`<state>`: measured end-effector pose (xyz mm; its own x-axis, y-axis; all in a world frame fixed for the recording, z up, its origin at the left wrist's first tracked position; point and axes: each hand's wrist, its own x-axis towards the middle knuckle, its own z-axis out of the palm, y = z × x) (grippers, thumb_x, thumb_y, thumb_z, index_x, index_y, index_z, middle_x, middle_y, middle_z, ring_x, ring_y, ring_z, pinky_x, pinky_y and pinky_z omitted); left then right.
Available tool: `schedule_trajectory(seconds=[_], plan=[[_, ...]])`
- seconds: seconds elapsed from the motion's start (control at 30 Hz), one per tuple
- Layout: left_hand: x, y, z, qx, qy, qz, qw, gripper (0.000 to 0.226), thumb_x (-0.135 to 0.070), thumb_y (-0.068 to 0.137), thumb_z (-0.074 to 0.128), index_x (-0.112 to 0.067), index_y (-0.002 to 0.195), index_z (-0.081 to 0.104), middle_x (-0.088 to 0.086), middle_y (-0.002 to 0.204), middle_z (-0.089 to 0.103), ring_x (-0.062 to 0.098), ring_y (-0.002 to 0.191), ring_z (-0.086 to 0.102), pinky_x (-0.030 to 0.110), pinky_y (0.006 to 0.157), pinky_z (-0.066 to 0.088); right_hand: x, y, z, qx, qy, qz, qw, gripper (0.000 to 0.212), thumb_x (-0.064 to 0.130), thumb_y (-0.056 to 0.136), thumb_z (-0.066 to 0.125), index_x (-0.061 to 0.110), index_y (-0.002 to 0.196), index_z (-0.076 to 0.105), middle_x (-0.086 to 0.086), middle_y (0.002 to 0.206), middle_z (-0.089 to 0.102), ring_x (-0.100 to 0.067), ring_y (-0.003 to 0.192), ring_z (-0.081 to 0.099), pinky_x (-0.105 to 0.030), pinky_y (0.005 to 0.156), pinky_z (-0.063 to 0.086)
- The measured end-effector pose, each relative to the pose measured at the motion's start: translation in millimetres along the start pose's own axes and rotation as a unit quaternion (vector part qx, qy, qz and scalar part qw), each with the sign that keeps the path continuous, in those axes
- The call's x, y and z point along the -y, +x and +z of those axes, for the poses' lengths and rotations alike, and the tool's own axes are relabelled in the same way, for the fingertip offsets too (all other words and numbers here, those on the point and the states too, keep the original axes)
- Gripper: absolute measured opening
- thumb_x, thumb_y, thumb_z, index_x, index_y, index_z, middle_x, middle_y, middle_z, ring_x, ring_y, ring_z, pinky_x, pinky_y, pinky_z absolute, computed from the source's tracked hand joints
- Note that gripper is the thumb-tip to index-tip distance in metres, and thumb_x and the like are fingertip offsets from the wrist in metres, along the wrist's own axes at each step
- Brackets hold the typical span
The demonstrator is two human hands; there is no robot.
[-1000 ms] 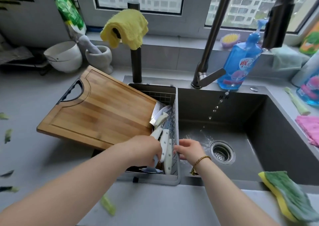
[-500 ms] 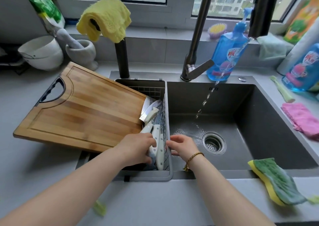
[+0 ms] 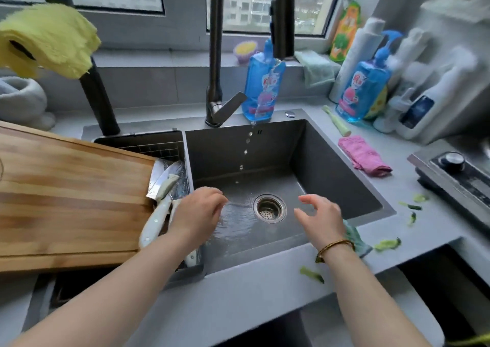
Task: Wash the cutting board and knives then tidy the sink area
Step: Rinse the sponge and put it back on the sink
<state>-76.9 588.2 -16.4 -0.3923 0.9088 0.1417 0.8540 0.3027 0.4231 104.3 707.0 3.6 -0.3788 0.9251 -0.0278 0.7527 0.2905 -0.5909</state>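
The wooden cutting board [image 3: 71, 198] lies tilted over the drain basket [image 3: 148, 145] at the sink's left side. Several white-handled knives [image 3: 159, 206] rest in that basket beside the board. My left hand [image 3: 198, 211] hovers over the sink's left edge, fingers loosely curled, holding nothing. Above the sink's front right, my right hand [image 3: 320, 216] is held with relaxed spread fingers, empty, a bracelet on its wrist. The dark sink [image 3: 331, 166] has a wet floor and a drain strainer [image 3: 269, 208]. Drops fall from the faucet head [image 3: 282, 23].
A green sponge [image 3: 355, 238] lies mostly hidden behind my right wrist on the sink's front rim. A pink cloth [image 3: 363, 155], blue soap bottles [image 3: 261, 86] and white bottles stand at the right. Vegetable scraps [image 3: 387, 244] dot the counter. A yellow cloth [image 3: 50, 39] hangs on a black post.
Both hands have left the knives in the basket and moved right over the sink basin, now empty. The view has swung to the right.
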Motion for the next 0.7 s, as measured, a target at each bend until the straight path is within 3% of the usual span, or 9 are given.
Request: schedule_trajectory(seconds=[0.07,0.17,0.27,0.4,0.57,0.7], plan=[[-1.8,7.4,14.5,0.022,0.044,-0.034,0.998,0.039,-0.024,0.097,0.04,-0.016,0.134,0.046,0.001,0.146,0.037,0.016,0.137,0.028,0.026,0.11,0.024,-18.3,-1.2,-13.1,0.0,-0.122,0.014,0.992,0.044,0.028,0.085,0.058,0.019,0.127,0.05,-0.003,0.135,0.046,-0.024,0.126,0.036,-0.028,0.104,0.027],[-0.2,15.0,28.1,0.089,0.092,-0.094,0.987,0.055,-0.035,0.097,0.038,-0.017,0.146,0.021,0.003,0.156,0.009,0.018,0.144,0.005,0.032,0.117,0.009,-36.1,-5.7,-22.0,0.055,-0.183,0.065,0.98,0.06,0.04,0.084,0.057,0.024,0.137,0.033,-0.002,0.146,0.029,-0.025,0.133,0.025,-0.034,0.108,0.024],[2.4,18.9,32.3,0.109,0.104,-0.107,0.983,0.06,-0.039,0.097,0.037,-0.016,0.148,0.013,0.004,0.157,0.003,0.019,0.145,0.0,0.032,0.117,0.005,-47.3,-6.5,-23.0,0.099,-0.173,0.083,0.976,0.066,0.033,0.085,0.057,0.022,0.14,0.023,-0.003,0.144,0.029,-0.027,0.13,0.03,-0.035,0.106,0.027],[2.8,18.9,31.3,0.12,0.096,-0.111,0.982,0.056,-0.038,0.097,0.036,-0.018,0.147,0.019,0.002,0.156,0.009,0.017,0.145,0.003,0.031,0.116,0.003,-48.6,2.0,-23.0,0.081,-0.154,0.054,0.983,0.063,0.019,0.086,0.054,0.019,0.141,0.022,-0.007,0.14,0.035,-0.028,0.127,0.034,-0.033,0.105,0.029],[-4.3,24.6,17.1,0.053,-0.08,-0.159,0.983,0.045,-0.027,0.096,0.044,-0.015,0.139,0.039,0.001,0.145,0.038,0.016,0.135,0.032,0.028,0.109,0.026,-25.0,33.6,-12.5,0.095,0.105,0.053,0.988,0.067,0.018,0.081,0.064,0.019,0.139,0.03,-0.007,0.133,0.046,-0.024,0.12,0.046,-0.035,0.103,0.039],[-20.3,45.1,7.0,0.031,-0.269,-0.212,0.939,0.036,-0.023,0.095,0.046,-0.016,0.13,0.049,-0.001,0.129,0.053,0.014,0.118,0.048,0.024,0.095,0.035,13.4,64.4,-0.7,0.109,0.338,0.09,0.93,0.061,0.016,0.086,0.061,0.014,0.139,0.031,-0.001,0.118,0.05,-0.015,0.106,0.049,-0.028,0.089,0.042]])
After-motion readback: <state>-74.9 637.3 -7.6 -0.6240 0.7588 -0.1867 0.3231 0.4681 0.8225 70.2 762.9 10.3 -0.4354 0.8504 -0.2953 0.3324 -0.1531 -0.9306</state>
